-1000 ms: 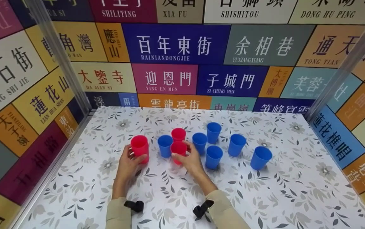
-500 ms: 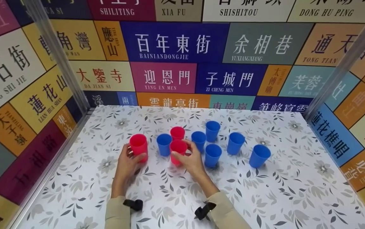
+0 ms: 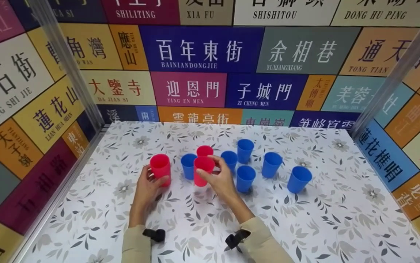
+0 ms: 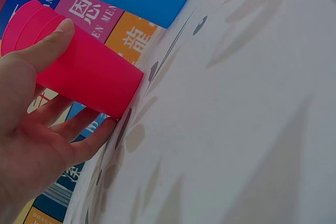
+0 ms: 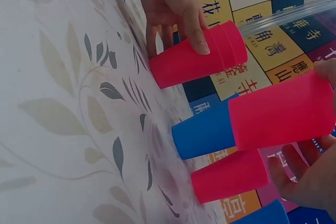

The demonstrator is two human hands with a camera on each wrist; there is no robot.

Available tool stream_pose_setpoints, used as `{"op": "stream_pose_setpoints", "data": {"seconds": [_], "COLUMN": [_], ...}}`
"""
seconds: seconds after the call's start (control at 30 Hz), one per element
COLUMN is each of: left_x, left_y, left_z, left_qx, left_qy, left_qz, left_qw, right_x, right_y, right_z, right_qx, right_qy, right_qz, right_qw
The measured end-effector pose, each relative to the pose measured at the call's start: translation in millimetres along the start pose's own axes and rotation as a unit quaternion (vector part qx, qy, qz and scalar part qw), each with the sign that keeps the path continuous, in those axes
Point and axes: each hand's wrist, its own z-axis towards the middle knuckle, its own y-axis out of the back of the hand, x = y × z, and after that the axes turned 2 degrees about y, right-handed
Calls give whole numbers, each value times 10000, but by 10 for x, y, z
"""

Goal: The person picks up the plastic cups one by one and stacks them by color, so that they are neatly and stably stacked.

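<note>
My left hand (image 3: 147, 188) grips a small stack of nested red cups (image 3: 161, 168), thumb in front and fingers around the far side. In the left wrist view the stack (image 4: 97, 69) shows several rims, and its base meets the tabletop. My right hand (image 3: 224, 182) pinches a single red cup (image 3: 203, 177) near its rim. In the right wrist view this red cup (image 5: 283, 111) hangs clear of the table. Behind it stand another red cup (image 3: 205, 149), partly hidden, and a blue cup (image 3: 188, 167) just to the left.
To the right of my right hand several blue cups stand upright, among them a near one (image 3: 245, 179), a back one (image 3: 245, 150) and the rightmost one (image 3: 299, 179). A floral cloth (image 3: 326, 226) covers the table. Sign-printed walls (image 3: 202, 51) enclose its back and sides.
My right hand has lifted its red cup a little off the table, covering more of the red cup behind. The left hand and its stack stay put.
</note>
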Motion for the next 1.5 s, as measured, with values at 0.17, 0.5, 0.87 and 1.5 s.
{"op": "stream_pose_setpoints", "data": {"seconds": [0.17, 0.5, 0.87, 1.5], "left_x": [-16, -15, -28, 9], "left_y": [-14, -27, -32, -32], "left_z": [7, 0, -10, -3], "left_qx": [-24, -37, -77, -131], "left_qy": [21, -51, -54, -163], "left_qz": [-70, -83, -107, -122], "left_qw": [10000, 9999, 9999, 9997], "right_x": [107, 237, 282, 503], "right_y": [-15, -68, -146, -392], "right_z": [55, 127, 166, 319], "right_qx": [20, 366, 741, 1347], "right_qy": [272, 473, 592, 394], "right_qz": [-26, -99, -41, -137], "right_qw": [9996, 9982, 9955, 9900]}}
